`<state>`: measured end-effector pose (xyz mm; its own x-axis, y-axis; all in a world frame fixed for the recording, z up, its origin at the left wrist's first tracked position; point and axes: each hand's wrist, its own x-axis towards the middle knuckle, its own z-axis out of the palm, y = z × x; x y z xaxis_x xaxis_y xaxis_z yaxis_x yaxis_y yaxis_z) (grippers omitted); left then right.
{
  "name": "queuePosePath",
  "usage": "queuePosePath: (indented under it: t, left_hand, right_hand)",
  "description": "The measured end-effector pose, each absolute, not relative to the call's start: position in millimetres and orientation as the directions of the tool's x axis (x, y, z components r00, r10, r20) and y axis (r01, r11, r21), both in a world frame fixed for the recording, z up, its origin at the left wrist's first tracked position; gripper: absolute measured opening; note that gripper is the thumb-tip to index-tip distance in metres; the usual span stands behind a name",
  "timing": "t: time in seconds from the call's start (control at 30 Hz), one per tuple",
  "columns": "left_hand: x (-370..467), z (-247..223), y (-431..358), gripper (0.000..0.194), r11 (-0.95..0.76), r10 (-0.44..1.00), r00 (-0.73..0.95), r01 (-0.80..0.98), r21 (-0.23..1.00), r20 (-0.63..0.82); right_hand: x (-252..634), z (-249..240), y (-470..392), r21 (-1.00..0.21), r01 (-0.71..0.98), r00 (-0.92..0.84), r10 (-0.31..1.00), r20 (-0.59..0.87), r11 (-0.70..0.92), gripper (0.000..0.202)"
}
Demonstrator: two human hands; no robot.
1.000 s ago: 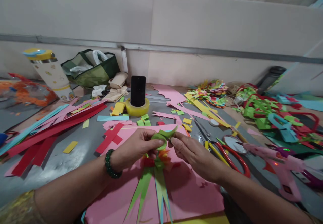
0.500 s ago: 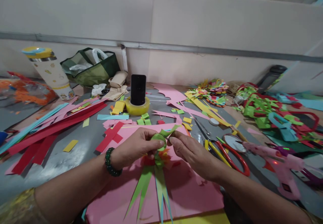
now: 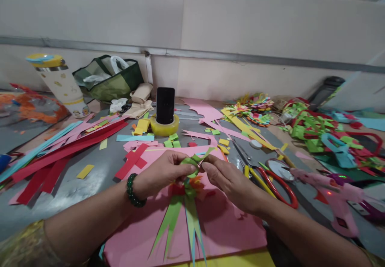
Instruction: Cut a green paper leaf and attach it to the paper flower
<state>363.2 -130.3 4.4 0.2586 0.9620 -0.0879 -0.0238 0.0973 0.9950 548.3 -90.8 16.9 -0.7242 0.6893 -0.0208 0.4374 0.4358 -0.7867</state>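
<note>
In my left hand, thumb and fingers pinch a green paper piece over the pink board. My right hand is closed at the right side of that piece, around a thin dark item too small to make out. Below the fingertips sits an orange and red paper cluster, with green strips fanning down over the board. A green bead bracelet circles my left wrist.
Red-handled scissors and a pink glue gun lie to the right. A phone stands in a yellow tape roll behind the board. Red strips and a bottle are at left.
The green piece between my fingers has turned and looks more folded, less round. Both hands stay almost in place; the view has shifted slightly.
</note>
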Motion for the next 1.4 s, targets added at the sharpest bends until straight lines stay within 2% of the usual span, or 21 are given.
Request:
queuePosePath:
  t: [0.53, 0.77, 0.83, 0.9, 1.0, 1.07, 1.13, 1.3, 1.4]
  left_hand:
    - [355.4, -1.4, -126.9, 0.026, 0.026, 0.947, 0.316, 0.098, 0.995, -0.056]
    - [356.7, -1.4, -127.5, 0.032, -0.037, 0.936, 0.353, 0.113, 0.993, -0.005]
    - [357.0, -1.1, -128.4, 0.033, -0.036, 0.935, 0.354, 0.101, 0.994, -0.002]
    - [356.9, -1.5, -128.7, 0.032, -0.013, 0.94, 0.34, 0.074, 0.997, -0.013]
    - [356.8, -4.2, -127.8, 0.033, 0.064, 0.952, 0.299, -0.008, 0.998, -0.058]
    - [357.0, -6.4, -126.6, 0.033, 0.124, 0.96, 0.264, -0.087, 0.988, -0.097]
    - [356.9, -7.8, -125.0, 0.03, 0.156, 0.968, 0.22, -0.164, 0.974, -0.118]
    - [355.9, -6.4, -121.7, 0.025, 0.14, 0.987, 0.118, -0.305, 0.942, -0.108]
    - [356.7, -5.3, -121.0, 0.026, 0.155, 0.987, 0.094, -0.346, 0.925, -0.131]
  right_hand:
    - [546.2, 12.9, -88.3, -0.728, 0.482, -0.714, 0.7, -0.004, 0.487, 0.034]
    - [544.9, 9.1, -88.2, -0.735, 0.465, -0.689, 0.723, 0.049, 0.493, 0.034]
    - [548.4, 8.1, -79.5, -0.756, 0.416, -0.676, 0.728, 0.114, 0.505, 0.036]
    - [554.7, 7.9, -63.2, -0.77, 0.396, -0.572, 0.791, 0.218, 0.5, 0.038]
    - [565.4, 9.7, -34.0, -0.763, 0.46, -0.327, 0.886, 0.33, 0.454, 0.042]
    - [570.2, 11.5, -21.3, -0.735, 0.506, -0.286, 0.892, 0.35, 0.451, 0.043]
    - [572.7, 12.2, -17.1, -0.68, 0.563, -0.333, 0.882, 0.333, 0.47, 0.041]
    - [577.7, 4.2, -20.9, -0.453, 0.749, -0.453, 0.872, 0.183, 0.484, 0.026]
    - [580.5, -0.1, -21.6, -0.328, 0.791, -0.511, 0.852, 0.112, 0.517, 0.016]
